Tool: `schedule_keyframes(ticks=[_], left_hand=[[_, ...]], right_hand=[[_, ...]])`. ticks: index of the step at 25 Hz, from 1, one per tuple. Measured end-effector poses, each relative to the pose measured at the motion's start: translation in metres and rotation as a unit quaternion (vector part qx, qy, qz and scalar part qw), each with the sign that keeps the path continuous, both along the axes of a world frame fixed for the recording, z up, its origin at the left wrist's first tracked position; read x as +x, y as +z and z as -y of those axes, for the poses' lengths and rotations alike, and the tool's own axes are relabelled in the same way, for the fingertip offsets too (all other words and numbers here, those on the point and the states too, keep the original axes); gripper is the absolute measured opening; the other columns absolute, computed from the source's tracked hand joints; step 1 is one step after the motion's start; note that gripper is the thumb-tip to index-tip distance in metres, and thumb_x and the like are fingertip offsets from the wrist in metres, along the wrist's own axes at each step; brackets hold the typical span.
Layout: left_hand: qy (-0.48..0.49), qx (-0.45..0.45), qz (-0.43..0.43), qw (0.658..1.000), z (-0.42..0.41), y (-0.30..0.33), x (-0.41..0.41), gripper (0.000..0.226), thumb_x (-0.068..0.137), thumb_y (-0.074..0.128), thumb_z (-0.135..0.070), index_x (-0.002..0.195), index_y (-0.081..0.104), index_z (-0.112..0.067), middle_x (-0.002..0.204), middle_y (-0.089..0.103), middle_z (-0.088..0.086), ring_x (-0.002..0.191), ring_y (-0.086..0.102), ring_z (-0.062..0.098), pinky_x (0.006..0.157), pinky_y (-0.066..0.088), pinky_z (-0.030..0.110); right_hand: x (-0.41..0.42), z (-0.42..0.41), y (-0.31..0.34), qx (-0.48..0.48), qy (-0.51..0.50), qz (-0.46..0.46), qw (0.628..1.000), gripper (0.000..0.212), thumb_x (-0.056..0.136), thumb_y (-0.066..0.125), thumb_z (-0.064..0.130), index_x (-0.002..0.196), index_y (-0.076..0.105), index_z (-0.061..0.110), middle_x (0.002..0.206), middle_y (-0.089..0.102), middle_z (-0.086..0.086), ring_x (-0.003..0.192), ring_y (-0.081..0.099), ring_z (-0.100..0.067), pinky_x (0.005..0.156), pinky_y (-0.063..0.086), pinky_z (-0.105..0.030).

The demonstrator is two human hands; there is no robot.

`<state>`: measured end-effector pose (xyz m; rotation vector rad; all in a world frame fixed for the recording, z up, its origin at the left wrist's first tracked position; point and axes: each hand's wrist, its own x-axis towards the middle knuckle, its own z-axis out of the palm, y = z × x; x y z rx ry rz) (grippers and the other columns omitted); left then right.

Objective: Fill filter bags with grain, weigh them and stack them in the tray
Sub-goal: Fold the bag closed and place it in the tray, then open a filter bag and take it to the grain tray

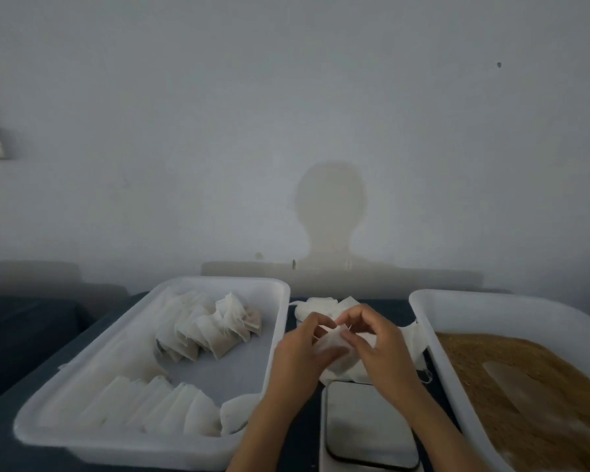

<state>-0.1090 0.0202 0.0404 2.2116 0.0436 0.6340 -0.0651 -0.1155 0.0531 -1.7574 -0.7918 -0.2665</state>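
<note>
White filter bag (331,340) pinched between both hands' fingers (349,335)

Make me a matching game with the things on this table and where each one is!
Things:
1. filled bags
2. grain
3. scale
4. empty bag

Places:
A. in the right tray
B. held by both hands, left hand and right hand
C. in the left tray
D. between the trays, nearest the person

Pairs: 1-C, 2-A, 3-D, 4-B
</note>
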Motion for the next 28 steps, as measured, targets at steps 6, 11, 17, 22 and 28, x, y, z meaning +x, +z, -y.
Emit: schedule_keyframes(ticks=[6,11,17,22,28], left_hand=[[0.114,0.097,-0.011,0.989,-0.079,0.040,-0.035,0.010,0.082,0.068,-0.031,0.080,0.065,-0.022,0.065,0.062,-0.003,0.064,0.058,0.014,0.061,0.044,0.022],[0.213,0.087,-0.042,0.972,-0.164,0.031,-0.050,0.013,0.083,0.069,-0.025,0.072,0.062,-0.026,0.067,0.065,-0.001,0.065,0.063,0.022,0.050,0.042,0.020],[0.280,0.121,-0.188,0.934,-0.251,-0.011,-0.041,0.006,0.089,0.062,-0.024,0.086,0.059,-0.019,0.085,0.066,0.008,0.075,0.058,0.026,0.063,0.041,0.030],[0.271,0.193,-0.341,0.879,-0.277,-0.032,-0.042,0.031,0.095,0.052,-0.025,0.126,0.051,-0.022,0.121,0.058,0.003,0.079,0.064,0.015,0.069,0.055,0.025],[0.234,0.292,-0.419,0.827,-0.265,-0.033,-0.034,0.040,0.074,0.062,-0.021,0.113,0.056,-0.018,0.099,0.060,-0.004,0.093,0.059,0.017,0.082,0.050,0.029]], right_hand=[[-0.010,-0.091,0.019,0.042,0.061,-0.016,0.997,0.020,0.086,0.063,0.002,0.083,0.062,0.021,0.081,0.066,0.015,0.080,0.062,0.002,0.074,0.048,-0.010],[-0.028,-0.164,0.002,-0.001,0.095,-0.063,0.993,0.023,0.092,0.049,0.000,0.106,0.059,0.014,0.102,0.062,0.005,0.094,0.058,-0.004,0.084,0.049,-0.018],[-0.034,-0.190,-0.032,-0.217,0.157,-0.072,0.961,0.027,0.095,0.049,0.009,0.121,0.056,0.009,0.122,0.059,-0.007,0.111,0.056,-0.020,0.098,0.047,-0.035],[-0.032,-0.192,-0.039,-0.267,0.155,-0.056,0.949,0.025,0.096,0.048,0.012,0.117,0.061,0.011,0.121,0.062,-0.008,0.111,0.058,-0.020,0.094,0.045,-0.030],[-0.036,-0.188,-0.033,-0.215,0.120,-0.032,0.969,0.025,0.096,0.043,0.011,0.102,0.067,0.014,0.109,0.067,-0.001,0.101,0.060,-0.013,0.093,0.049,-0.031]])
